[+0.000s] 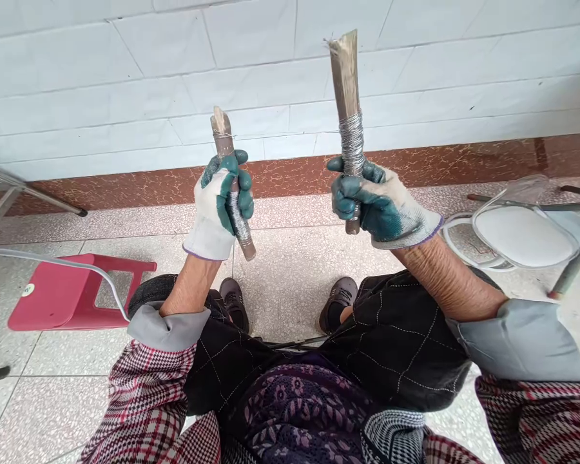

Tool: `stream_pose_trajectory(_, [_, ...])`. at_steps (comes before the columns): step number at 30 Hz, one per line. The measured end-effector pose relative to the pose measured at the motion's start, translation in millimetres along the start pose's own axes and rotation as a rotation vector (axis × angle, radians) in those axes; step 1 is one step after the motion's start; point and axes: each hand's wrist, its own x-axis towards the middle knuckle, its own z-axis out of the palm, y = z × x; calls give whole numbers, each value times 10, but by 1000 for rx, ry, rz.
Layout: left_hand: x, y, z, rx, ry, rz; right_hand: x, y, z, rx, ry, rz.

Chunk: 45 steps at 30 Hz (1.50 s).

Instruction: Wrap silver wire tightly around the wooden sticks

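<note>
My left hand (222, 196), in a white work glove with a green coated palm, is closed round a short wooden stick (222, 135). Silver wire (239, 216) is wound on the lower part of that stick. Gloved the same way, my right hand (374, 200) grips a longer, split-ended wooden stick (345, 74). A thick coil of wire (352, 138) wraps its middle, just above my fingers. Between the two sticks a thin strand of wire seems to run across, faint against the wall. Both sticks are held up, roughly upright, above my knees.
A tiled wall (251, 38) with a brown marbled base strip stands in front. On the floor at left lies a red plastic stool (53, 296), with a pale tube crossing it. A white round-seated chair (522, 235) is at right. Metal legs (53, 196) stand at far left.
</note>
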Motion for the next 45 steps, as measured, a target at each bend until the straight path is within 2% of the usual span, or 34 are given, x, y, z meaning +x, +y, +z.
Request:
stream_pose_trajectory(3, [-134, 129, 11, -65, -64, -47, 76, 62, -11, 5, 2, -17])
stream_pose_trajectory(6, [-217, 191, 28, -193, -189, -112, 117, 116, 0, -18, 16, -17])
stream_pose_trajectory(8, [-241, 183, 47, -236, -254, -144, 131, 103, 11, -8, 35, -39])
stream_pose_trajectory(11, [-246, 109, 95, -205, -273, -178, 113, -13, 55, 39, 62, -54])
stream_pose_trajectory(13, [-235, 38, 139, -226, -338, -195, 67, -125, 135, 51, 94, -25])
stream_pose_trajectory(16, [-207, -62, 220, -402, -561, -192, -23, -272, 332, 35, 138, -17])
stream_pose_trajectory(18, [-194, -105, 275, -507, -669, -201, -57, -338, 470, -5, 147, -16])
stream_pose_trajectory(21, [-201, -123, 339, -579, -728, -222, -56, -397, 605, -57, 210, -6])
stream_pose_trajectory(24, [-241, -102, 370, -599, -771, -241, -38, -429, 640, -81, 239, -7])
stream_pose_trajectory(26, [-275, -79, 375, -551, -733, -251, -43, -432, 630, -126, 246, 6])
stream_pose_trajectory(30, [-318, -39, 369, -394, -564, -280, -89, -389, 584, -234, 188, -21])
stream_pose_trajectory(33, [-321, -48, 361, -349, -543, -274, -110, -347, 547, -279, 145, -67])
stream_pose_trajectory(36, [-314, -95, 353, -348, -508, -243, -108, -330, 527, -304, 159, -69])
stream_pose_trajectory(40, [-307, -139, 347, -351, -539, -235, -97, -339, 525, -337, 172, -88])
stream_pose_trajectory(45, [-342, -82, 363, -296, -511, -197, -92, -339, 531, -302, 190, -123])
